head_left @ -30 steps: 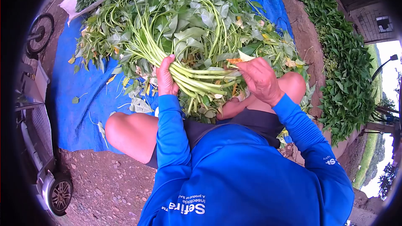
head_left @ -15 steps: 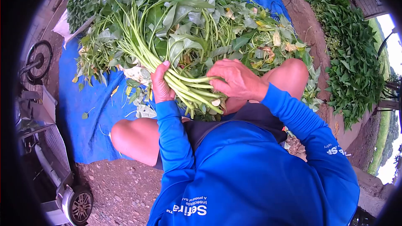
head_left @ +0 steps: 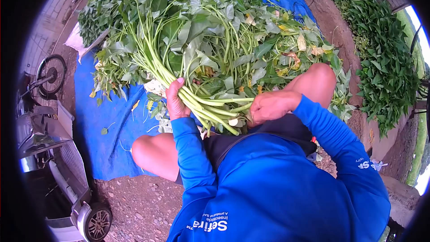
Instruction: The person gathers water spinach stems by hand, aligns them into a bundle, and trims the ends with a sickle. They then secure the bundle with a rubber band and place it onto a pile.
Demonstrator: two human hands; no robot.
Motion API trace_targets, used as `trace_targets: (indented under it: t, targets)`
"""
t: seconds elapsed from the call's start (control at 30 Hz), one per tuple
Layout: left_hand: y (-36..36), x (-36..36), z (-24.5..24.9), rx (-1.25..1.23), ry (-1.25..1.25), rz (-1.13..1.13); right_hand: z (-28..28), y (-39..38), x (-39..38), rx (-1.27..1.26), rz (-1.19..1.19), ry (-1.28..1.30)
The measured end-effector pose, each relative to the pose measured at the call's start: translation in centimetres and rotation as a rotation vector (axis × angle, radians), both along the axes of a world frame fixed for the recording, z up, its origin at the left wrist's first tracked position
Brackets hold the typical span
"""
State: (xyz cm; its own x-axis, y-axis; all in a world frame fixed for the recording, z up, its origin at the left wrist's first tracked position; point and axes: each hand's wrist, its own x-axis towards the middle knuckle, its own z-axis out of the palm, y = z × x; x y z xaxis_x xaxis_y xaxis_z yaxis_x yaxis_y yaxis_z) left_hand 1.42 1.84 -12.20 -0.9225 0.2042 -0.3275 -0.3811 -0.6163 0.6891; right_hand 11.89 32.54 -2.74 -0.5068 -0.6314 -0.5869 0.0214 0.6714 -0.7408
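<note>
A bunch of long green stems with broad leaves (head_left: pixel 156 58) lies across my left hand (head_left: pixel 177 101), whose fingers are wrapped round it above the cut ends. My right hand (head_left: pixel 272 106) is closed at the right of the cut ends, by the tips of the stems; what its fingers hold is hard to make out. Beyond both hands spreads a large heap of leafy stems (head_left: pixel 242 40), some of its leaves yellow or withered.
A blue tarp (head_left: pixel 105 139) lies under the heap, between my bent legs and beyond. More leafy greens (head_left: pixel 385 67) are piled at the right. A wheeled vehicle (head_left: pixel 74 197) and another wheel (head_left: pixel 51 76) stand at the left, on stony ground (head_left: pixel 134 206).
My right hand has moved right and down, from above the stem ends to beside them, and its fingers have closed. My left hand keeps its hold. The whole view has shifted slightly.
</note>
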Motion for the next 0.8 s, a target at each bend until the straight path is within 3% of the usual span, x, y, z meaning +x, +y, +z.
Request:
trace_targets:
  t: [0.07, 0.13, 0.2, 0.27, 0.33, 0.47, 0.6, 0.7, 0.8]
  targets:
    - [-0.6, 1.0, 2.0, 0.152, -0.126, -0.004, 2.9, 4.4, -1.3, 0.159, -0.398, 0.084]
    - [-0.2, 2.2, 4.5, 0.209, -0.040, -0.074, 2.1, 7.7, -1.2, 0.616, -0.516, 0.833]
    - [0.4, 3.2, 5.6, 0.333, -0.021, -0.033, 3.2, 8.4, -1.0, 0.534, -0.693, 1.089]
    - [0.5, 3.7, 5.9, 0.426, 0.002, -0.099, 6.3, 7.9, -3.0, -0.092, -0.941, 0.739]
    - [0.4, 4.1, 5.7, 0.439, 0.026, -0.128, 7.3, 6.2, -3.5, -0.289, -0.899, 0.707]
    - [0.9, 4.6, 7.5, 0.226, 0.042, -0.213, 10.3, 2.1, -4.4, -0.625, -0.765, 0.664]
    - [3.1, 4.7, 11.7, -0.062, -0.048, -0.222, 10.6, -1.3, -5.4, -0.536, -0.403, 1.016]
    - [3.3, 4.0, 12.7, -0.087, -0.036, -0.352, 9.4, -2.0, -5.4, -0.362, -0.236, 1.212]
    - [3.1, 3.4, 12.8, -0.099, -0.074, -0.390, 8.5, -2.4, -5.0, -0.340, -0.224, 1.338]
